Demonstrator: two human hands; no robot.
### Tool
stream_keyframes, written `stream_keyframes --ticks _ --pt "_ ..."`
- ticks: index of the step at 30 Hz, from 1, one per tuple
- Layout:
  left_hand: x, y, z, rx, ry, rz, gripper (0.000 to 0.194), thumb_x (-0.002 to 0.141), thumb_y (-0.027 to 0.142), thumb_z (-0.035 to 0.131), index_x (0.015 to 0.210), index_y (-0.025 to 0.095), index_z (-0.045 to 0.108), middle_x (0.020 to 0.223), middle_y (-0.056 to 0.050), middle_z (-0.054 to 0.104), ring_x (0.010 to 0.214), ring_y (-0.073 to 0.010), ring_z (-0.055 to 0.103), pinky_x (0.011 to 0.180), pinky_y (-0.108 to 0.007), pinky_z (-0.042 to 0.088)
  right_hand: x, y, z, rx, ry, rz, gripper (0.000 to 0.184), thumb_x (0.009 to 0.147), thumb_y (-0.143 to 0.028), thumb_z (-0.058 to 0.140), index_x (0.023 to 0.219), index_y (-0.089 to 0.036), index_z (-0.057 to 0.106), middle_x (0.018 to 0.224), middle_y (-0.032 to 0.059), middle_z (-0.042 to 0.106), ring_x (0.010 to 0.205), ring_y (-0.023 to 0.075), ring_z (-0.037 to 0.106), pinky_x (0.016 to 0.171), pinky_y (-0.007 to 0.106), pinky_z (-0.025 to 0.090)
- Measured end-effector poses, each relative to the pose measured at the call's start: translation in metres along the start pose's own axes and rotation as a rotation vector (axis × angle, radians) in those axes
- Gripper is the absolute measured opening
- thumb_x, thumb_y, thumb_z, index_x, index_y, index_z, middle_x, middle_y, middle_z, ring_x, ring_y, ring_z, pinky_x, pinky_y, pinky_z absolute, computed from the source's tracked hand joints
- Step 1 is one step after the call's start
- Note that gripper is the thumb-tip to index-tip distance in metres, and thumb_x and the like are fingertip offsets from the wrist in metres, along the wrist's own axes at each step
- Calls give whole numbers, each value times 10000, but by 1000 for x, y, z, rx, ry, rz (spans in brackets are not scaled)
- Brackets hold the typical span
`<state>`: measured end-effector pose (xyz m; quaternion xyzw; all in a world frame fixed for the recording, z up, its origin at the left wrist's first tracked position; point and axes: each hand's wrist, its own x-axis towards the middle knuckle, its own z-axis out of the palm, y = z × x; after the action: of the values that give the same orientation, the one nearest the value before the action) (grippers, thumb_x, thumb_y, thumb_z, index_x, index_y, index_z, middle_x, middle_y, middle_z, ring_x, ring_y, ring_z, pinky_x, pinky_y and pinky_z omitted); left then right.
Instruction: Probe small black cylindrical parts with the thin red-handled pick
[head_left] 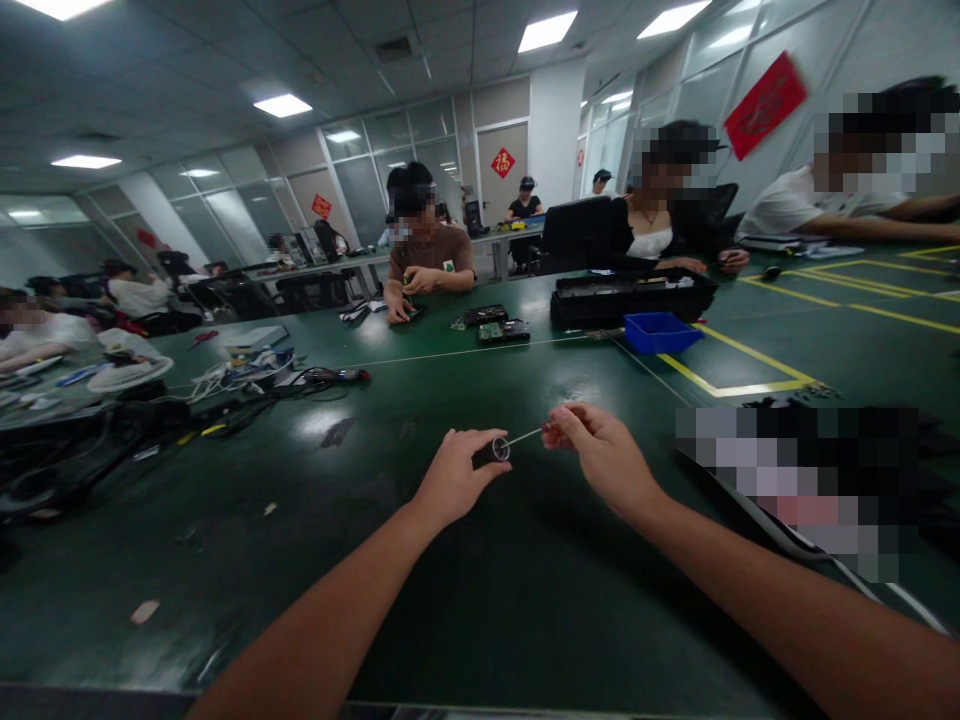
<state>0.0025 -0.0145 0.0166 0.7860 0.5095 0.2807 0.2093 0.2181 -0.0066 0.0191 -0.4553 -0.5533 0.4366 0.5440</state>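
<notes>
Over the green table, my left hand (459, 470) grips a short black cylinder (486, 456) between thumb and fingers. Its pale-rimmed round end faces right, toward my other hand. A thin, light-coloured rod (525, 436) runs from that rim to the fingertips of my right hand (589, 440), which pinches its far end. Whether the rod goes inside the cylinder or only touches its rim, I cannot tell. The rod's exact kind is too small to make out, and my fingers cover part of the cylinder's body.
Tangled cables (247, 400) spread over the table's left side. A blue bin (660, 333) and a long black tray (634, 297) stand beyond my right hand. Circuit-board parts (504, 331) lie ahead, across from a person in brown (431, 245). A blurred-out object (810, 490) lies at right.
</notes>
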Motion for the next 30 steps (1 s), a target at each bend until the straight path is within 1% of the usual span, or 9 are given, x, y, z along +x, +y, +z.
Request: stream_keyframes --ticks 5,11,15,17,21,24,26,28,30 --pt "-1 -2 0 3 0 18 390 865 318 709 1247 310 632 1152 -17 674 1070 -250 578 1104 -511 329 -4 -13 -3 -248 -23 -64 317 898 -490 571 844 -199 684 622 17 651 587 179 605 609 335 477" --pt "-2 -3 0 18 -13 34 383 873 308 699 1250 291 633 1147 -25 670 1054 -233 577 949 -396 437 -7 -9 -3 -223 -55 -142 168 895 -357 537 888 -228 644 743 19 680 699 197 639 660 337 480" --pt "-2 -3 0 13 -14 37 389 861 291 715 1243 285 638 1141 -22 673 1053 -229 579 942 -386 435 -7 -4 -3 -356 -68 -125 311 963 -445 452 845 -234 648 622 -4 600 581 183 574 567 322 411" --pt "-1 -4 1 10 -16 33 390 857 288 720 1239 285 641 1144 -19 674 1054 -229 581 947 -390 433 -8 -3 -3 -404 -40 -124 340 972 -469 428 885 -235 658 653 4 608 579 186 563 554 326 393" --pt "-1 -5 1 3 -4 34 393 857 279 716 1242 276 638 1154 -27 671 1073 -231 581 962 -390 436 -8 -2 -3 -344 -49 -141 254 961 -388 446 1078 -252 626 835 23 676 690 202 601 619 335 430" --pt "-1 -6 1 4 -14 27 378 864 276 702 1237 265 642 1149 -42 671 1076 -236 584 970 -396 439 -8 -1 -4 -363 -76 -133 274 969 -414 432 1014 -253 648 795 17 662 674 202 592 622 339 431" --pt "0 -6 1 8 -20 24 374 865 279 699 1236 266 644 1149 -43 670 1075 -236 586 972 -396 441 -7 -1 -4 -370 -72 -115 288 969 -433 431 1024 -253 649 802 19 662 657 198 587 614 340 435" --pt "0 -6 2 13 -16 25 378 865 285 700 1239 271 643 1147 -38 669 1072 -232 588 979 -394 438 -6 0 -3 -314 -42 -99 251 946 -417 480 1076 -253 620 842 23 668 690 200 603 637 341 460" --pt "1 -6 3 28 -6 15 383 866 292 700 1244 279 639 1136 -33 670 1064 -234 590 980 -399 434 -5 0 0 -228 -19 -84 221 902 -405 560 1041 -240 608 848 29 668 748 206 621 694 350 491"
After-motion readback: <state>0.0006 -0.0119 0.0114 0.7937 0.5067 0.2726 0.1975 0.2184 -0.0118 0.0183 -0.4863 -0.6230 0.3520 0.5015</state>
